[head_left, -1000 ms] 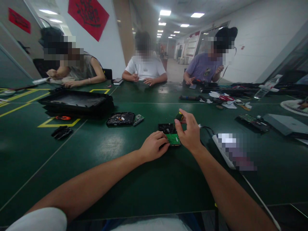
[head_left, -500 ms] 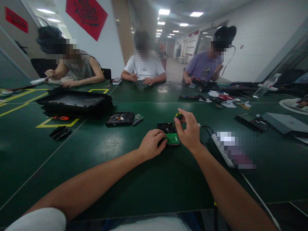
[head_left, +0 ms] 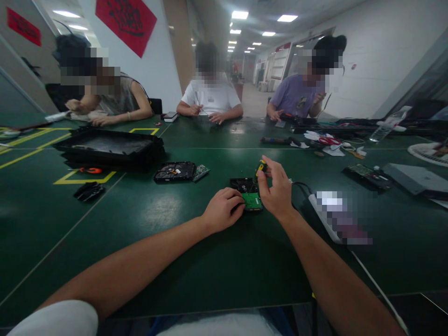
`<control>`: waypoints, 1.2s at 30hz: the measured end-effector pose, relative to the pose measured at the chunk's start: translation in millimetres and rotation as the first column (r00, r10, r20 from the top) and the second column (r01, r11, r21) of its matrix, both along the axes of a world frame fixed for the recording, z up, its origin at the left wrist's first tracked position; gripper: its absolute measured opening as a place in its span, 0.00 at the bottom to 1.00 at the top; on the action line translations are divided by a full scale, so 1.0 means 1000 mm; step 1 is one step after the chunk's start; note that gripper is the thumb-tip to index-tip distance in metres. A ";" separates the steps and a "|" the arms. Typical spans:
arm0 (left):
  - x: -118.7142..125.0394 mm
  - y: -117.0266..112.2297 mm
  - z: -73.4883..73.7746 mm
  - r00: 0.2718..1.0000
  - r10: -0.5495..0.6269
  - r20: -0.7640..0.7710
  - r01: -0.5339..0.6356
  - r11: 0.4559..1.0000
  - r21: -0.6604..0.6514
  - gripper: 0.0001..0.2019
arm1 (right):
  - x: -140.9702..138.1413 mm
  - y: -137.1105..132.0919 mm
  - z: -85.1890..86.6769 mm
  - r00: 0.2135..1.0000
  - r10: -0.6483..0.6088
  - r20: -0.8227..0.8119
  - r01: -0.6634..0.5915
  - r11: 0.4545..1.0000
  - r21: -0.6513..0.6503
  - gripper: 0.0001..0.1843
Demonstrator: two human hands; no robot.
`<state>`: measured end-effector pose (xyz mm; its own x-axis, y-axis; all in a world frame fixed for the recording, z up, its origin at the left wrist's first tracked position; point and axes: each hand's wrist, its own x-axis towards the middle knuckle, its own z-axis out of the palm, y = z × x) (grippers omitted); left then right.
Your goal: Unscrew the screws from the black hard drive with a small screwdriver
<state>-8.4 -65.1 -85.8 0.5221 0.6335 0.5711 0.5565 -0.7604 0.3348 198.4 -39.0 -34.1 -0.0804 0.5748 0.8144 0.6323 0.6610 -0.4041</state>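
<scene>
Head view: hard drive (head_left: 240,184) lies flat on the green desk (head_left: 157,261), roughly mid-frame between the two hands, black casing at the far end, green circuit board (head_left: 252,201) at the near end. Left hand (head_left: 223,211) comes in from the left, fingers bent and close together over the drive's left edge, touching it — gripping or only pressing, cannot tell. Right hand (head_left: 276,189) is raised over the drive's right side, thumb and fingers closed around the yellow-and-black handle of a screwdriver (head_left: 261,167), held near upright, shaft pointing down at the drive; tip contact too small to make out. Left of the drive: opened black drive (head_left: 173,172) with a small loose board (head_left: 200,173) just beside it, then a large black tray (head_left: 112,141), orange-handled tool (head_left: 91,171) at its near side, black pieces (head_left: 89,191) nearer still. Right: white object (head_left: 324,221), partly pixelated, then another drive (head_left: 367,178) beside a grey box (head_left: 418,181). Far side — three people seated, hands at the desk, plastic bottle (head_left: 389,125) tilted at right.
</scene>
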 end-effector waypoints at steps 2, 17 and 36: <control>0.000 0.000 -0.001 1.000 -0.004 -0.001 0.004 1.000 0.006 0.07 | 0.000 -0.001 0.002 1.000 -0.005 -0.009 0.005 1.000 0.004 0.21; 0.000 -0.001 0.000 1.000 0.001 -0.025 -0.001 1.000 0.005 0.08 | 0.000 -0.004 0.005 1.000 -0.019 -0.008 0.019 0.999 0.038 0.19; 0.001 -0.001 0.001 0.998 -0.056 -0.038 0.056 0.998 0.010 0.10 | -0.001 -0.002 0.003 1.000 0.008 0.007 -0.008 0.999 0.043 0.22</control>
<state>-7.2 -66.1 -85.2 0.5779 0.5963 0.5572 0.5252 -0.7943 0.3054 197.8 -41.2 -31.1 -0.0901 0.5387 0.8377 0.6296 0.6825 -0.3712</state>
